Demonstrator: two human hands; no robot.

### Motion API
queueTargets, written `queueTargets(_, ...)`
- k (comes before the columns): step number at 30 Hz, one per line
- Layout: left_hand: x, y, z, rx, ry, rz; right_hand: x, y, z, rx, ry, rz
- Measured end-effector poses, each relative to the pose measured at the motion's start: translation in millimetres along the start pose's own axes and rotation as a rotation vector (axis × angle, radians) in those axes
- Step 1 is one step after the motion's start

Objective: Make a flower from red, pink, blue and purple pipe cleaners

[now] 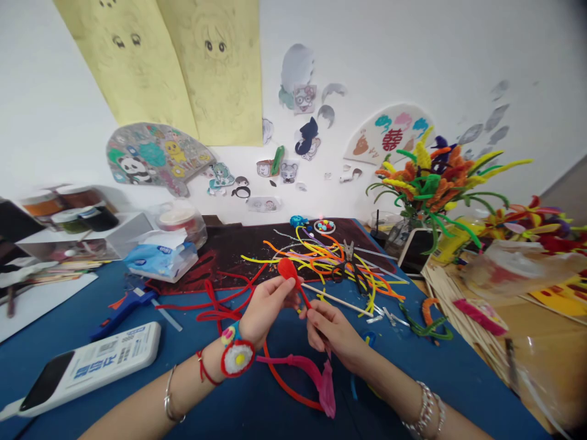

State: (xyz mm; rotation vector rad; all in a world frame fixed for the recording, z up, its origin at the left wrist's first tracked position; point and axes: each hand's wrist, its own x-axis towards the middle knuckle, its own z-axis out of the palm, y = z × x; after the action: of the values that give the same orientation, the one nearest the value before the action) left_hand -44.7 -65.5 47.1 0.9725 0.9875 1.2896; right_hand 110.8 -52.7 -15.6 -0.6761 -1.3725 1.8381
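Between the thumb and fingers of my left hand (273, 308) is a red fuzzy pipe cleaner piece (287, 269), rounded at its top like a petal. My right hand (332, 327) pinches the lower stem-like end of the same red piece, just right of my left fingers. Part of that stem is hidden by the fingers. Below the hands is a pink bent pipe cleaner shape (324, 388); whether it touches my right hand I cannot tell. Loose red pipe cleaners (215, 305) lie to the left, and a longer red strand curves beneath my hands.
Yellow and orange pipe cleaners (316, 250) lie ahead with pliers (351, 266) among them. A blue glue gun (123, 311) and a white handheld device (92, 366) are at left, near a tissue pack (160, 253). Pipe cleaner flowers (435, 174) and a phone (413, 250) stand at right.
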Motion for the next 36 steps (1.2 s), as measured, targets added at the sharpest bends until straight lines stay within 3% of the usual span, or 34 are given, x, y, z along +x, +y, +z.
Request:
queueTargets(8, 12, 7, -14.2, 0.137, 0.224, 0.186, 1, -6, -3, 0.002, -0.022, -0.009)
queueTargets(12, 16, 12, -20.0, 0.189, 0.265, 0.223, -1, -6, -3, 0.001, -0.04, -0.029)
queueTargets(23, -2, -5, 3.9, 0.088, -0.02, -0.015, -2, -5, -2, -0.167, 0.142, -0.149)
queueTargets(29, -3, -8, 4.8, 0.068, -0.033, -0.016, -6, -12, 2, -0.283, 0.162, -0.2)
queueTargets(36, -2, -14, 4.6, 0.098, -0.004, 0.049, -9, -13, 5, -0.334, 0.087, -0.17)
